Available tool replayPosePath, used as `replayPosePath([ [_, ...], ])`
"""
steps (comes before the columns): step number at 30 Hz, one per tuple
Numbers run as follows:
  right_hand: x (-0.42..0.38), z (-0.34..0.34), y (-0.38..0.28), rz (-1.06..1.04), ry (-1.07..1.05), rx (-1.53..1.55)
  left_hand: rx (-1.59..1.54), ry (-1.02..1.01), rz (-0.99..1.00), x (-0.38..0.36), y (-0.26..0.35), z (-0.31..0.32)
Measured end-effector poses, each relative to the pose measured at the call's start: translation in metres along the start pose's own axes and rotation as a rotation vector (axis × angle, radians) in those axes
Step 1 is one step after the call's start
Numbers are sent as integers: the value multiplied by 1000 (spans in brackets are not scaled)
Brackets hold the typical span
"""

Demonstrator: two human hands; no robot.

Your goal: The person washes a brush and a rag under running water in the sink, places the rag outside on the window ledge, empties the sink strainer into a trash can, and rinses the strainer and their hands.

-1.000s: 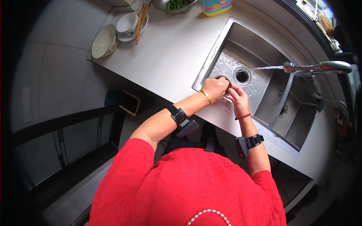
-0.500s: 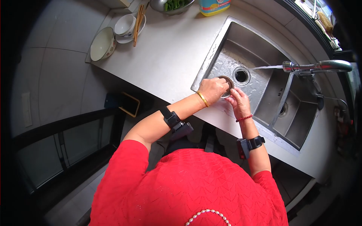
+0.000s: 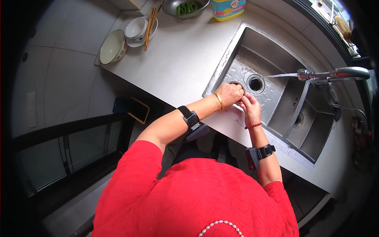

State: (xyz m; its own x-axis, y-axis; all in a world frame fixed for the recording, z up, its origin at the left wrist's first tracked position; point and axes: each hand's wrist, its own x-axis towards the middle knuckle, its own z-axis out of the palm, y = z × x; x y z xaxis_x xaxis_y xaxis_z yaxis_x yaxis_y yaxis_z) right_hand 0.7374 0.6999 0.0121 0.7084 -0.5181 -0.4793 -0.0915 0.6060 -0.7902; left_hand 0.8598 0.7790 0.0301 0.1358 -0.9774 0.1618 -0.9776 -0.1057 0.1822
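Over the near left edge of the sink (image 3: 252, 34), my hands are together at a small round piece (image 3: 236, 83) with a brownish rim. It looks like a sink strainer, but most of it is hidden. My left hand (image 3: 230, 94), with a gold bangle, is closed with its fingers down in the piece; what they pinch is hidden. My right hand (image 3: 251, 107), with a red bead bracelet, grips the rim from the right side. The bare drain hole (image 3: 256, 84) lies just beyond. From the faucet (image 3: 335, 74), water (image 3: 280, 75) runs toward the drain.
A second basin (image 3: 312, 126) adjoins on the right. On the counter (image 3: 177, 63), an enamel bowl (image 3: 113, 47), a small bowl (image 3: 136, 28) on a plate and wooden chopsticks (image 3: 149, 29) stand back left. Behind are a metal bowl (image 3: 169, 8) with green vegetables and a detergent bottle (image 3: 228, 10).
The view has shifted slightly. My left hand has turned over the round piece and covers more of it, while my right hand still holds its rim. Water keeps running.
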Motion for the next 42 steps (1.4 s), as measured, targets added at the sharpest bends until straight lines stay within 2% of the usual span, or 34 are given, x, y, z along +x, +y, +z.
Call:
replayPosePath([
  [3, 4, -1, 0, 29, 12, 9, -129, 41, -53, -1, -3, -3],
  [7, 17, -15, -8, 54, 43, 74, -378, 196, -285, -3, -14, -32],
  [10, 40, -54, -10, 102, 171, 93, -1093, 80, -787, -8, -37, -65],
  [12, 70, -90, -1, 124, 299, 33, -1307, 116, -942, -18, -54, -74],
  [15, 113, -133, 14, 191, 390, -18, -1336, 165, -1069, -39, -68, -80],
  [17, 120, -139, 7, 190, 493, -105, -1307, 186, -1129, -49, -70, -84],
  [20, 148, -158, 22, 234, 532, -142, -1267, 242, -1213, -64, -71, -91],
  [26, 177, -155, 42, 368, 530, -329, -1278, 341, -1301, -98, -76, -97],
  [29, 193, -171, 69, 374, 488, -299, -1291, 405, -1347, -117, -77, -98],
  [32, 190, -166, 73, 284, 504, -590, -1333, 460, -1365, -137, -79, -98],
  [36, 218, -212, 107, 199, 220, -1057, -1395, 534, -1401, -163, -79, -101],
  [37, 197, -189, 87, 31, 318, -1235, -1418, 558, -1401, -173, -81, -98],
  [40, 176, -161, 57, -145, 147, -1788, -1434, 587, -1438, -198, -82, -99],
  [42, 168, -146, 45, 67, 127, -1877, -1463, 649, -1436, -218, -85, -99],
])
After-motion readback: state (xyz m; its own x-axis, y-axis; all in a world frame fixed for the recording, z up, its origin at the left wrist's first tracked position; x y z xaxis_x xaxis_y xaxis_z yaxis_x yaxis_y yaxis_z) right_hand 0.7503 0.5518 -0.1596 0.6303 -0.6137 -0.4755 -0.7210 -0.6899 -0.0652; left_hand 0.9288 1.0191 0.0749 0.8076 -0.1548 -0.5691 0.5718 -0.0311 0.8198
